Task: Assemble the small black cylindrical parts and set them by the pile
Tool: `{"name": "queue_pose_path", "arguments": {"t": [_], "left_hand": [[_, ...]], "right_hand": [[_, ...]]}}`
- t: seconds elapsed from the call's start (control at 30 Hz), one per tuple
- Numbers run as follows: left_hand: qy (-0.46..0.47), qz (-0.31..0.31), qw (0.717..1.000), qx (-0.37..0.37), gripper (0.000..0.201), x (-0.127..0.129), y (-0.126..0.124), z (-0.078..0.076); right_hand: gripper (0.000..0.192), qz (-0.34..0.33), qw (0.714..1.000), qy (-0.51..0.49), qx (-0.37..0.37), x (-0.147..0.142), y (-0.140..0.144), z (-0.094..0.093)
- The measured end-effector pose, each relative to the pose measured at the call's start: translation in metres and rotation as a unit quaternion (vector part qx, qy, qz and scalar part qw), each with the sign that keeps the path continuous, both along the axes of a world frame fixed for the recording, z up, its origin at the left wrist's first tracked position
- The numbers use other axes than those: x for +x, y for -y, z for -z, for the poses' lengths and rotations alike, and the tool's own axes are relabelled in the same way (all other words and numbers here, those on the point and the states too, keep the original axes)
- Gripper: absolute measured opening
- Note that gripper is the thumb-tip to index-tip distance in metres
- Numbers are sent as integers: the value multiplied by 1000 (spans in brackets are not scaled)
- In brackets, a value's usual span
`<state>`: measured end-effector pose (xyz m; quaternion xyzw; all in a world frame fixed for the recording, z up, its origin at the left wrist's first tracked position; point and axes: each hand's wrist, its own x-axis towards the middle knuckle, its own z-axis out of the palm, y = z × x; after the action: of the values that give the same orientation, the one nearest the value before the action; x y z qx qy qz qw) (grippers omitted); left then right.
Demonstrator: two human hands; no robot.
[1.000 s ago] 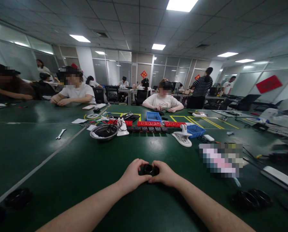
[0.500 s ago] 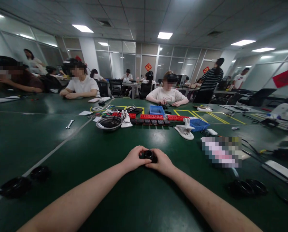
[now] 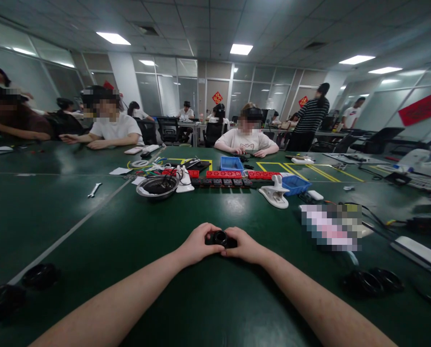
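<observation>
Both hands meet over the green table, holding a small black hollow cylindrical part (image 3: 220, 237) between them. Its round opening faces up and towards me. My left hand (image 3: 200, 243) grips its left side, thumb along the near side and fingers curled behind. From the right, my right hand (image 3: 244, 246) closes around the other side, its thumb close to the left thumb. The fingers hide much of the part's lower body, so its full shape cannot be made out.
Black rings lie at left (image 3: 40, 276) and right (image 3: 363, 283). Further back are a wrench (image 3: 94, 190), a metal bowl (image 3: 156, 194), a white clip stand (image 3: 275, 193), red power strips (image 3: 224, 174) and blue bins (image 3: 231, 163). Co-workers sit across the table.
The black part has tipped slightly, showing more of its opening, and my fingers have shifted on it. The surroundings shift left in view as the camera turns slightly.
</observation>
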<state>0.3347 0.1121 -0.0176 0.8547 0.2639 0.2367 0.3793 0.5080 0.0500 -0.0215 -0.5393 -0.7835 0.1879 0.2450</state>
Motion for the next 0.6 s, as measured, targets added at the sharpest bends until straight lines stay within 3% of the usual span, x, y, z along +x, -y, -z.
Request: {"name": "queue_pose_path", "arguments": {"t": [0.6], "left_hand": [[-4, -4, 1000, 3, 42, 1, 2, 0]], "right_hand": [[29, -10, 1000, -7, -19, 3, -3, -2]]}}
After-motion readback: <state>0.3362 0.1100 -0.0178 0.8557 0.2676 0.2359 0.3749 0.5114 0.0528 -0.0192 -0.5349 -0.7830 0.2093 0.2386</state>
